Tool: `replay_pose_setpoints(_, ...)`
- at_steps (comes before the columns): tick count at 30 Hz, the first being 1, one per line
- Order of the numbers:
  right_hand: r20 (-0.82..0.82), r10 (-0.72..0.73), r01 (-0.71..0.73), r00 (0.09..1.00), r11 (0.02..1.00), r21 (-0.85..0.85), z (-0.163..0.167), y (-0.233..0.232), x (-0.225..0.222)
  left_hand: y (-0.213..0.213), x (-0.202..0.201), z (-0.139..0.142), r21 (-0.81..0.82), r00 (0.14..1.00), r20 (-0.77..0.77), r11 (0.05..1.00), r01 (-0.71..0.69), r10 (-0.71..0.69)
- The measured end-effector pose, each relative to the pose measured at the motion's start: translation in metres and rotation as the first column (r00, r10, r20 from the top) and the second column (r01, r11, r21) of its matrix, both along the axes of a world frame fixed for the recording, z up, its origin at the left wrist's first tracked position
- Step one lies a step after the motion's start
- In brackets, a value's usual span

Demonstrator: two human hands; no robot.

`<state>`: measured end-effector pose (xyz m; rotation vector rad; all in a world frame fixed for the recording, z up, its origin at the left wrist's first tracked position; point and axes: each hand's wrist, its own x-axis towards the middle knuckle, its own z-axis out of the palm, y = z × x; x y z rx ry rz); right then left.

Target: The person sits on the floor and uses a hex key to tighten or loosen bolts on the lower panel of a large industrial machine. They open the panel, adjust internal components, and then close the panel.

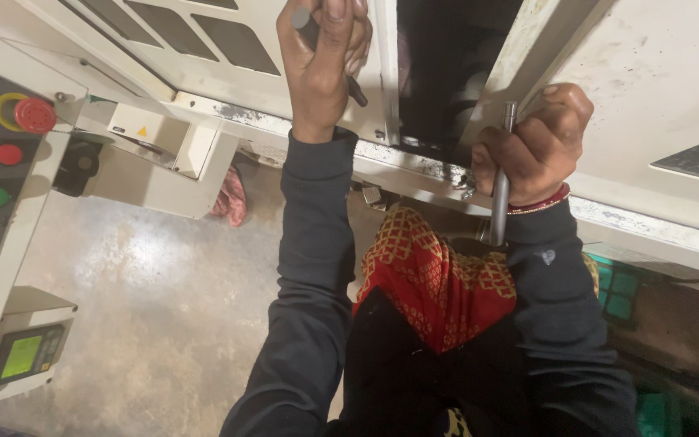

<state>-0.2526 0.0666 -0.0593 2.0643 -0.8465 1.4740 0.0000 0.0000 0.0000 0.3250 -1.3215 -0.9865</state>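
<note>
My left hand [321,61] is raised against the white machine door [204,36] and grips a dark grey rod [355,87] whose ends stick out above and below the fist. My right hand [540,146] is closed around a shiny metal bar [500,194] that stands upright beside the edge of the other white door panel [657,89]. A dark gap [446,65] into the machine's inside lies between the two hands. Both arms wear dark sleeves, and a red bangle sits on the right wrist.
A control panel [2,154] with a red mushroom button, a red and a green button stands at the left, with a small green screen [24,354] below it. Concrete floor [155,299] lies underneath. Green crates [620,291] sit at the right.
</note>
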Motion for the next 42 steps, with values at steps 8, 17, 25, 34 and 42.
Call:
replay_pose_setpoints(8, -0.016, 0.011, -0.011, 1.0, 1.0, 0.012, -0.002, -0.002, -0.008, -0.001, -0.004, -0.002, -0.009, 1.0, 0.013, 1.0, -0.02, 0.02)
replay_pose_setpoints(17, -0.015, -0.004, 0.004, 1.0, 1.0, 0.007, -0.003, 0.012, -0.003, 0.013, -0.002, 0.0, -0.009, 1.0, 0.023, 1.0, -0.014, 0.015)
replay_pose_setpoints(25, -0.002, 0.001, -0.001, 1.0, 1.0, 0.0, 0.002, 0.021, -0.005, 0.021, -0.006, 0.0, -0.012, 1.0, 0.013, 1.0, 0.003, -0.002)
replay_pose_setpoints(34, 0.004, 0.007, -0.007, 1.0, 1.0, 0.007, 0.0, 0.021, 0.001, 0.019, 0.001, 0.0, -0.005, 1.0, 0.017, 1.0, 0.002, -0.002)
replay_pose_setpoints(42, 0.009, -0.009, 0.009, 1.0, 1.0, 0.019, -0.004, 0.019, 0.006, 0.019, 0.006, -0.001, 0.006, 1.0, 0.002, 1.0, 0.002, -0.002)
